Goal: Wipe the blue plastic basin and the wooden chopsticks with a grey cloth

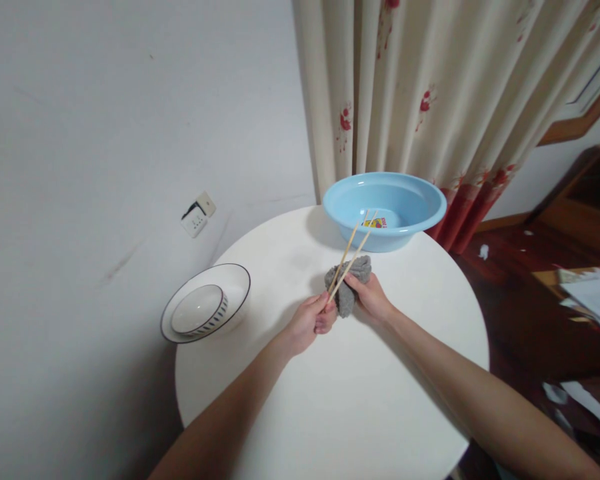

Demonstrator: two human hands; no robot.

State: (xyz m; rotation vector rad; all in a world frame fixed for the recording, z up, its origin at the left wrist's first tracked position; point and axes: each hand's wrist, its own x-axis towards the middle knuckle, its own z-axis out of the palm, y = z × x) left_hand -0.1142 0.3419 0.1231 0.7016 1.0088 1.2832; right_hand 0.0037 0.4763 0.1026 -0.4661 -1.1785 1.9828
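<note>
My left hand (314, 320) is closed around the lower ends of two wooden chopsticks (351, 260), which slant up and away to the right, slightly apart. In my right hand (373, 297) is a bunched grey cloth (347, 303), its folds lying behind and around the chopsticks just above my left fingers. The thumb of that hand presses the cloth near the sticks. Beyond the hands stands a light blue plastic basin (385, 241), and the far tips of the chopsticks overlap its near rim in view. A coloured label shows on the basin's inside.
At the left edge of the round white table (300, 407), a small bowl (199, 310) sits in a larger dark-rimmed dish (240, 283). A wall socket (195, 221) is above them. Behind the basin hangs a floral curtain (405, 87). Papers (595, 297) lie at the right.
</note>
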